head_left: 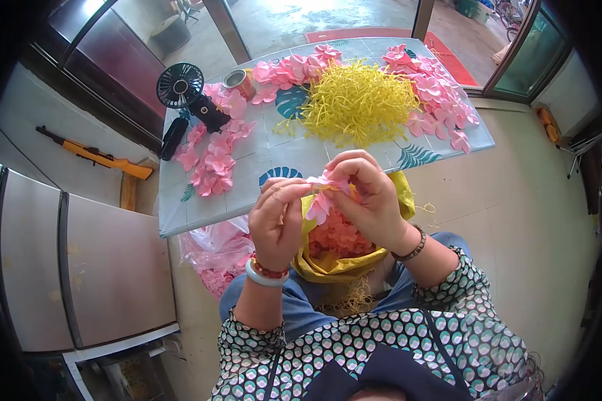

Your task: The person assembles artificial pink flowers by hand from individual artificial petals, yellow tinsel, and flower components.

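Both my hands meet just in front of the table's near edge, over a yellow bag (321, 267) that holds coral-pink petals (338, 235). Pinched between the fingers of my left hand (277, 217) is the edge of a pink flower (320, 207). My right hand (371, 200) grips the same flower from the other side, thumb and fingers closed on it. A little yellow shows among its petals. Beyond my hands, a heap of yellow stamens (358, 100) lies on the table (267, 144).
Pink flowers (438, 90) are piled on the table's right, more pink flowers (217, 160) on its left. A black fan (180, 85) and an open can (239, 83) stand at the left. A plastic bag (217, 250) sits below the table's edge.
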The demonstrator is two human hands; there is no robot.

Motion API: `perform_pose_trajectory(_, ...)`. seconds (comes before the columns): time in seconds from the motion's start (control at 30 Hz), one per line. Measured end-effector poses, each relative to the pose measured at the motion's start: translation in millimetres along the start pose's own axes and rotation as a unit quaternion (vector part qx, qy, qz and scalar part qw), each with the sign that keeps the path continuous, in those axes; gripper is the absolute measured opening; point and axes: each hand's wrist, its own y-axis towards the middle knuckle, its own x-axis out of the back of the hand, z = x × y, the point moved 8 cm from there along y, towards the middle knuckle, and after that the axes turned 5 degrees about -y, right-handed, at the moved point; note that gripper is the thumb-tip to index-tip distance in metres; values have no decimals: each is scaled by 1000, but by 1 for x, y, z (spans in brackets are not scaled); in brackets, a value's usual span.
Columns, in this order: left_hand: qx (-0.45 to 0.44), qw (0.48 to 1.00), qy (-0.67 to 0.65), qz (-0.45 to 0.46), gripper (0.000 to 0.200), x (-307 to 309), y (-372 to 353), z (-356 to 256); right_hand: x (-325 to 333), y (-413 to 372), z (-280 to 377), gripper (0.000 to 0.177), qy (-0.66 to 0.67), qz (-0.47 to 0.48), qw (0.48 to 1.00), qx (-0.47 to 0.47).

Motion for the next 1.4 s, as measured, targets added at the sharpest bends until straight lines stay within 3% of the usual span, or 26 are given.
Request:
perform_pose_trajectory(0.1, 76, 994, -69, -25, 13, 2, -2, 13, -2, -1, 0, 20, -4, 5, 1000, 8)
perform_pose_trajectory(0.2, 74, 997, -17, -5, 17, 0, -1, 10, -4, -2, 4, 20, -33, 9, 999, 34)
perform_pose_trajectory(0.3, 87, 996, 4, -4, 21, -1, 0, 7, -7, -5, -2, 20, -7, 8, 1000, -8)
perform_pose_trajectory(0.5, 74, 997, 14, -1, 19, 1, -3, 10, -17, -11, -15, 25, 123, 14, 991, -56)
perform_pose_trajectory(0.6, 35, 999, 22, 21, 20, -1, 0, 5, -17, -10, -15, 30, 89, 31, 994, -55)
perform_pose_trajectory(0.7, -18, 995, 91, 26, 20, -1, 2, -5, -4, 6, 14, 32, -76, 23, 996, 40)
perform_pose_trajectory(0.9, -126, 973, 178, 74, 20, -15, -1, -19, -11, 13, 35, 25, -136, 117, 975, 131)
perform_pose_trajectory(1.1, -155, 960, 220, 83, 21, -19, -7, -24, -5, 3, 0, 21, -22, 116, 991, -55)
perform_pose_trajectory(1.3, -177, 942, 268, 94, 20, -25, -8, -29, -4, 7, 5, 14, -90, 74, 993, 33)
perform_pose_trajectory(1.4, -178, 942, 269, 91, 22, -22, -11, -26, -3, 4, -7, 11, -35, 77, 995, -48)
